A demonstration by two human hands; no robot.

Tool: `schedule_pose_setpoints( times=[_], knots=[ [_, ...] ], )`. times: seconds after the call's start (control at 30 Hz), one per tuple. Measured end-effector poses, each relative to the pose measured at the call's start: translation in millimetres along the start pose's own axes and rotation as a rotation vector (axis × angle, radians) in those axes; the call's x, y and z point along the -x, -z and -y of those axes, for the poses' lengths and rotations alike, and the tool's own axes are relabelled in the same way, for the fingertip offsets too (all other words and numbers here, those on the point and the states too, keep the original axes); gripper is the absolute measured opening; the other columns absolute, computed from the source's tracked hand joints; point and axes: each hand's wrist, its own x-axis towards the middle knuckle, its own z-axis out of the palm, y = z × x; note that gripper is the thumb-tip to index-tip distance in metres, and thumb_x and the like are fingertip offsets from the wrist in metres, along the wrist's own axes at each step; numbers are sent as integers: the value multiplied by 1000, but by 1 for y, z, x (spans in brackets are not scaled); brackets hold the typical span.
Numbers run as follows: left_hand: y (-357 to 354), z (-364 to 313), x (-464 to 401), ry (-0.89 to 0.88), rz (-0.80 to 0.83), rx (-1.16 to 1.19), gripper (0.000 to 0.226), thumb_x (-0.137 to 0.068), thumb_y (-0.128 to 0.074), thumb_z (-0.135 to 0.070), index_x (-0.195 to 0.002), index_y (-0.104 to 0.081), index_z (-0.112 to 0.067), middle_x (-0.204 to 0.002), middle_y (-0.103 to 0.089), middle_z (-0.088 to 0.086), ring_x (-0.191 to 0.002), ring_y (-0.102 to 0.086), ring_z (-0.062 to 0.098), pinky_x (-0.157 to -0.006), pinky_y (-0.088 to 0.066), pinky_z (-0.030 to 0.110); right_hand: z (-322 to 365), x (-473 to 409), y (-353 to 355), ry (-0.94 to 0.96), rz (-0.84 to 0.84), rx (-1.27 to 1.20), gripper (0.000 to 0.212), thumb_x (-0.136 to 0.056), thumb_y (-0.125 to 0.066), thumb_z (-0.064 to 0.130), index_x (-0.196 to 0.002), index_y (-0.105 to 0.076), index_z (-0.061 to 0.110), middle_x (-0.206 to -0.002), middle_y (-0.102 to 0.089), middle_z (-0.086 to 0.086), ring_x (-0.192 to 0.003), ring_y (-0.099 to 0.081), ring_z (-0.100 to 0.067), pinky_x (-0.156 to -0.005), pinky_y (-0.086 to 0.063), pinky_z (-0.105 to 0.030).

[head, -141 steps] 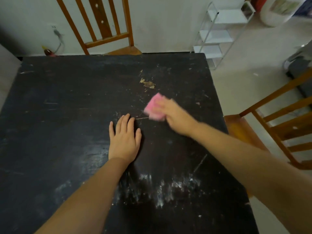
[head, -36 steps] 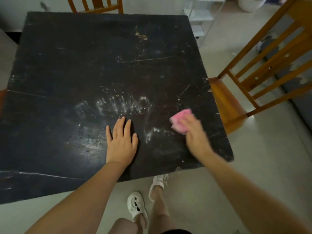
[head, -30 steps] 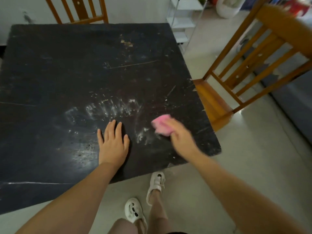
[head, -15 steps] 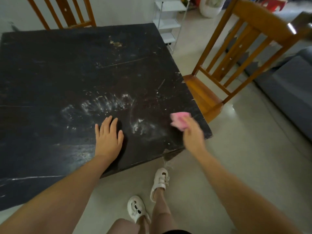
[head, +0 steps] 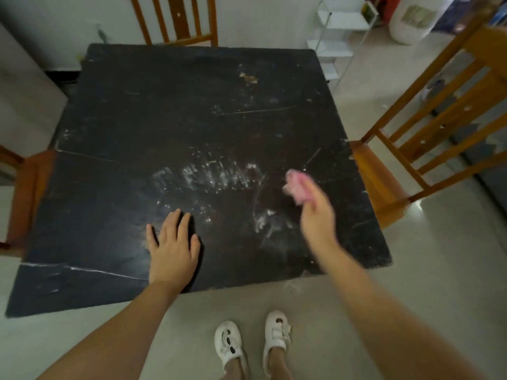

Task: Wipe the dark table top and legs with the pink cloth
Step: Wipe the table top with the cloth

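The dark table top (head: 170, 111) fills the middle of the view, scratched and streaked with whitish smears near its front half. My right hand (head: 317, 218) holds the crumpled pink cloth (head: 297, 186) over the front right part of the top; whether the cloth touches the surface I cannot tell. My left hand (head: 172, 246) lies flat on the table near the front edge, fingers spread. The table legs are hidden under the top.
Wooden chairs stand at the right (head: 428, 127), at the far side (head: 178, 20) and at the left edge (head: 24, 193). A white wire shelf (head: 337, 37) stands at the back right. My feet in white shoes (head: 252, 344) are on the pale floor below the front edge.
The cloth hand has moved from the front right corner inward and slightly up the table. The view has swung left, showing more of the table. The left hand stays flat.
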Motion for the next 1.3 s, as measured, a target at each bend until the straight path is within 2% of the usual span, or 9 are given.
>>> schedule_pose_setpoints(
  times=[0.1, 0.23, 0.37, 0.5, 0.63, 0.77, 0.9, 1.07, 1.3],
  knots=[
    [-3, 2, -1, -8, -4, -42, 57, -89, -20, -39, -133, -43, -10, -142, -40, 12, -132, -35, 26, -110, -12, 57, 0, -94, 24, -43, 64, 188, 46, -92, -38, 6, -121, -58, 35, -127, -60, 4, -117, -56, -14, -106, -39, -38],
    [-5, 1, -1, -12, -9, -80, 55, -90, -22, -37, -132, -44, -9, -140, -42, 14, -131, -35, 27, -109, -17, 59, -19, -92, -11, 205, 195, 540, 52, -84, -38, -10, -133, -49, 4, -143, -41, -18, -136, -32, -35, -115, -18, -40],
    [-6, 2, -1, -5, -3, -89, 55, -91, -22, -38, -133, -43, -9, -142, -40, 13, -132, -26, 22, -110, -10, 55, -24, 7, -24, 442, 576, 499, 67, -79, -40, -13, -139, -36, 15, -150, -30, -2, -143, -17, -17, -118, -5, -35],
    [-4, 1, 0, 1, 12, -101, 55, -91, -22, -38, -134, -43, -10, -143, -39, 11, -133, -28, 23, -111, -3, 50, 1, 21, -10, 327, 850, 275, 59, -80, -36, -4, -133, -48, 19, -143, -40, 4, -136, -27, -3, -114, -12, -14],
    [-5, 1, -1, 9, 2, -111, 55, -92, -21, -39, -135, -42, -12, -143, -39, 9, -133, -30, 23, -112, -4, 49, 31, -109, -22, 327, 530, 258, 53, -80, -36, -7, -127, -55, 11, -134, -51, -11, -127, -45, -19, -112, -27, -27],
    [-6, 0, -1, 10, -34, -114, 52, -92, -24, -38, -135, -41, -13, -142, -41, 9, -131, -32, 23, -112, -4, 47, 26, -170, -54, 310, 481, 518, 54, -84, -38, -11, -133, -51, 8, -144, -42, -14, -135, -35, -26, -108, -16, -15],
    [-5, 1, -2, 12, -40, -110, 51, -92, -26, -36, -135, -40, -14, -141, -42, 9, -130, -32, 22, -112, -1, 44, 7, -75, -65, 581, 756, 425, 59, -74, -37, -11, -127, -55, 3, -142, -42, -14, -136, -30, -19, -115, -8, -17],
    [-6, 1, -2, 17, -35, -122, 50, -91, -27, -35, -135, -40, -14, -140, -44, 9, -129, -29, 19, -112, -1, 44, 15, -21, -40, 464, 1100, 273, 59, -79, -39, -10, -132, -50, 15, -141, -41, 5, -135, -27, 4, -115, -13, -16],
    [-10, 4, -2, -2, -55, -148, 51, -92, -26, -37, -134, -42, -14, -140, -44, 8, -130, -29, 19, -109, -10, 50, 67, -178, -100, 384, 611, 470, 56, -83, -36, -12, -128, -55, 14, -137, -49, -10, -128, -42, -18, -105, -23, -14]
  ],
)
